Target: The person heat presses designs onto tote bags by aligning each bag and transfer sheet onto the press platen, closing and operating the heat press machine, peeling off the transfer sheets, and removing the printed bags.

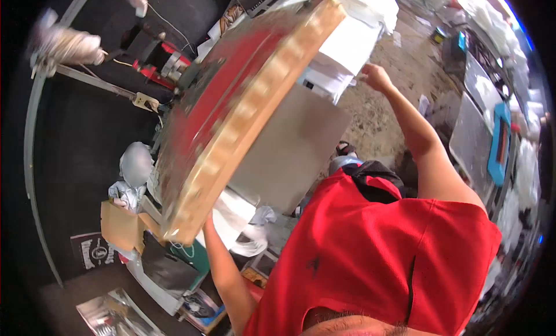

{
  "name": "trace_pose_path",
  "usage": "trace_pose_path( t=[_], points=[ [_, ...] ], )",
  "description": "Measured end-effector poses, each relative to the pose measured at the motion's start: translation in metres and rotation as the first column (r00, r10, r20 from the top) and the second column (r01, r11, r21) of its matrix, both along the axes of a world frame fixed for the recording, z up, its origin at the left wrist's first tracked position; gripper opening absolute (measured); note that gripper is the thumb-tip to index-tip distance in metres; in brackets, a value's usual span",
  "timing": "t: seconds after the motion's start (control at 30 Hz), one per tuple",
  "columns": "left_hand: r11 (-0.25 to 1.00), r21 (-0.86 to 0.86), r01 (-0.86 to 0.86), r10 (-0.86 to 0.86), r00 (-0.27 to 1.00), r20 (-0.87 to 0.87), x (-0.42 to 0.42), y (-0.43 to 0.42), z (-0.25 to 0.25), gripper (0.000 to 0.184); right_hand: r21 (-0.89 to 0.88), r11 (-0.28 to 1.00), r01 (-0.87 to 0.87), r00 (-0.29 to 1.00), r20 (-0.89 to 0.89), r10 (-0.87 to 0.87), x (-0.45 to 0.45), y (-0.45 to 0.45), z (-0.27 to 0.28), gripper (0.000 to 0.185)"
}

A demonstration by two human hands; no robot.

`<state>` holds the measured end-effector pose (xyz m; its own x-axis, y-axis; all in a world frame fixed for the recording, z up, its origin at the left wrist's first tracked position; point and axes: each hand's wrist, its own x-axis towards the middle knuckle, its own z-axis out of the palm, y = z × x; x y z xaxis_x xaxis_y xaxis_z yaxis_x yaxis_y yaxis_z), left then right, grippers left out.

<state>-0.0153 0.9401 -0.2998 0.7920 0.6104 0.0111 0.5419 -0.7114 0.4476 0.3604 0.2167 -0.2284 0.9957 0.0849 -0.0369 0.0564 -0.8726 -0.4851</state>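
A large slab-like work surface (214, 104), red and dark on top and blurred by motion, spans the view with a thick tan edge (260, 116). My left hand (208, 222) is at the lower end of this edge; its fingers are hidden behind it. Away from the surface, my right hand (377, 78) hangs in the air with its fingers curled in and nothing visible in them. Just left of it lie white folded cloths (350, 43). Below the tan edge, between my arms, is a flat grey board (289, 145).
At the left, a person (132, 171) is beside an open cardboard box (123, 227). A power socket (146, 101) hangs on a metal bar. Rightward, a blue tool-like object (499, 143) lies by grey panels (470, 133). The floor (408, 58) is stained.
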Motion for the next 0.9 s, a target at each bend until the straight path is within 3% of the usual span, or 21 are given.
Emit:
trace_pose_path(
  t=[0.03,0.07,0.1,0.13,0.2,0.33,0.37,0.4,0.47,0.5,0.57,0.6,0.63,0.73,0.8,0.87,0.9],
  points=[
    [0.998,-0.014,-0.06,0.061,0.964,0.258,-0.002,-0.012,-0.004,0.05,-0.155,0.981,-0.117,0.988,0.081,0.13,0.017,0.0,-0.009,0.058],
    [0.996,-0.004,-0.085,0.084,0.965,0.25,-0.007,-0.034,-0.002,0.05,-0.308,0.928,-0.211,0.954,0.144,0.265,0.032,0.001,-0.02,0.073],
    [0.995,-0.015,-0.102,0.101,0.938,0.331,-0.006,-0.064,0.003,0.043,-0.35,0.918,-0.188,0.982,-0.08,0.171,0.047,0.009,-0.021,0.108],
    [0.993,-0.027,-0.113,0.114,0.906,0.408,0.001,-0.101,0.009,0.035,-0.425,0.876,-0.227,0.973,-0.066,0.22,0.059,0.005,-0.036,0.113],
    [0.982,-0.162,-0.099,0.166,0.864,0.476,0.012,-0.212,0.034,0.024,-0.34,0.901,-0.27,0.963,-0.09,0.255,0.079,-0.005,-0.058,0.107],
    [0.926,-0.368,-0.079,0.25,0.861,0.443,0.063,-0.398,0.075,0.017,-0.173,0.907,-0.384,0.919,-0.168,0.357,0.081,-0.029,-0.067,0.103],
    [0.914,-0.404,-0.033,0.221,0.876,0.428,0.081,-0.431,0.08,0.017,-0.165,0.915,-0.367,0.929,-0.01,0.371,0.077,-0.033,-0.06,0.073],
    [0.9,-0.437,0.009,0.189,0.893,0.409,0.096,-0.458,0.085,0.016,-0.15,0.913,-0.379,0.924,-0.017,0.381,0.084,-0.04,-0.053,0.073],
    [0.81,-0.57,0.135,0.139,0.901,0.411,0.133,-0.5,0.09,0.016,0.262,0.92,-0.292,0.918,-0.194,0.347,0.105,-0.053,-0.044,0.038],
    [0.77,-0.607,0.198,0.065,0.921,0.383,0.15,-0.516,0.098,0.016,0.335,0.899,-0.283,0.953,-0.012,0.304,0.113,-0.059,-0.06,0.022],
    [0.726,-0.64,0.252,-0.009,0.934,0.358,0.185,-0.538,0.118,0.015,0.407,0.907,-0.111,0.97,-0.154,0.188,0.126,-0.064,-0.034,0.023],
    [0.715,-0.611,0.341,-0.145,0.926,0.347,0.201,-0.546,0.128,0.014,0.459,0.888,-0.025,0.959,-0.238,0.15,0.135,-0.067,-0.03,0.023],
    [0.692,-0.582,0.428,-0.278,0.901,0.332,0.218,-0.552,0.136,0.013,0.466,0.884,-0.03,0.959,-0.237,0.157,0.141,-0.069,-0.025,0.023],
    [0.625,-0.654,0.427,-0.315,0.904,0.289,0.269,-0.571,0.15,0.014,0.593,0.804,0.03,0.967,-0.222,0.127,0.154,-0.073,-0.007,0.025],
    [0.514,-0.688,0.512,-0.343,0.858,0.382,0.307,-0.576,0.141,0.025,0.549,0.827,-0.121,0.984,-0.04,0.171,0.159,-0.079,0.002,0.023],
    [0.443,-0.791,0.423,-0.227,0.906,0.357,0.35,-0.59,0.143,0.034,0.477,0.864,-0.164,0.984,0.012,0.18,0.153,-0.083,0.022,0.024],
    [0.317,-0.89,0.328,-0.043,0.942,0.332,0.374,-0.597,0.145,0.039,0.472,0.85,-0.231,0.973,0.092,0.213,0.139,-0.084,0.052,0.023]
  ],
)
